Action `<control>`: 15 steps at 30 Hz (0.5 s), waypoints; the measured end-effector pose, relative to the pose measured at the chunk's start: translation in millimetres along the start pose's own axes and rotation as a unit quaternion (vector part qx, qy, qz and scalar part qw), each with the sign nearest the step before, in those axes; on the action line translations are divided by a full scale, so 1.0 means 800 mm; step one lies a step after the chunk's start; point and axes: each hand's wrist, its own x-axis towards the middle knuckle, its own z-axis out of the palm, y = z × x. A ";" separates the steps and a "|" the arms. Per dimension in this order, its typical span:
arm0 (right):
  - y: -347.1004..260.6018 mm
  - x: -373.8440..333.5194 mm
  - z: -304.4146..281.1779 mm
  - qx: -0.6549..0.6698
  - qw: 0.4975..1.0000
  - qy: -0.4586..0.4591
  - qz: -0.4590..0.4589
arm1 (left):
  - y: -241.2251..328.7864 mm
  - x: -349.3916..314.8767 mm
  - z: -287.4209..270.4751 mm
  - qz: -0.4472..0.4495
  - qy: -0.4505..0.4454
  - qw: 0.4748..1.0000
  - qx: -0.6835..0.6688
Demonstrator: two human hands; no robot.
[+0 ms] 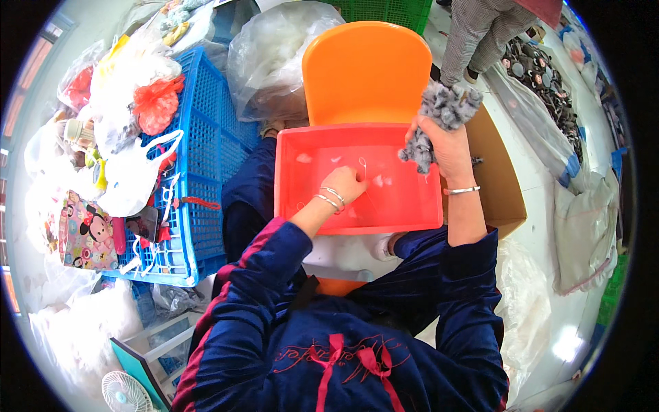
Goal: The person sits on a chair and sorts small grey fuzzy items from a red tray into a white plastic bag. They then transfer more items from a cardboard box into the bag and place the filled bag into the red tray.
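A red plastic tray (pixel 292 206) lies in front of me, with a few white tufts of fluff (pixel 381 181) on its bottom. Over the tray my left hand (pixel 345 184) is closed in a pinch, its fingertips pointing down. A thin white thread loop (pixel 364 163) shows beside those fingers; whether they hold it I cannot make out. My right hand (pixel 445 147), raised at the tray's right edge, grips a fluffy grey plush piece (pixel 449 106). Parts of the plush stick out above and to the left of the fingers, and its middle is hidden by the hand.
An orange chair (pixel 367 72) stands beyond the tray. To the left is a blue plastic crate (pixel 206 130) with bags and small items on it. A cardboard box (pixel 495 172) sits at the right. A clear bag of white stuffing (pixel 268 55) and another person's legs (pixel 473 41) are farther off.
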 end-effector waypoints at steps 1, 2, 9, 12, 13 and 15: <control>0.001 0.000 -0.002 -0.011 1.000 0.002 0.009 | 0.009 0.005 0.009 -0.040 0.017 0.998 0.046; 0.002 0.001 -0.003 -0.022 1.000 0.004 0.018 | 0.015 0.010 0.014 -0.051 0.051 0.996 0.052; 0.007 -0.005 0.003 -0.054 0.996 0.017 0.062 | -0.005 0.054 0.015 -0.037 0.070 0.993 0.086; 0.007 -0.012 -0.008 -0.057 0.996 -0.009 0.064 | 0.007 0.038 -0.019 0.018 0.020 0.995 -0.095; 0.007 -0.017 -0.008 -0.052 0.997 -0.021 0.057 | 0.018 0.025 -0.033 0.031 0.002 0.983 -0.180; 0.020 -0.019 -0.006 -0.068 0.997 -0.039 0.010 | 0.048 -0.014 -0.068 0.017 -0.053 0.930 -0.364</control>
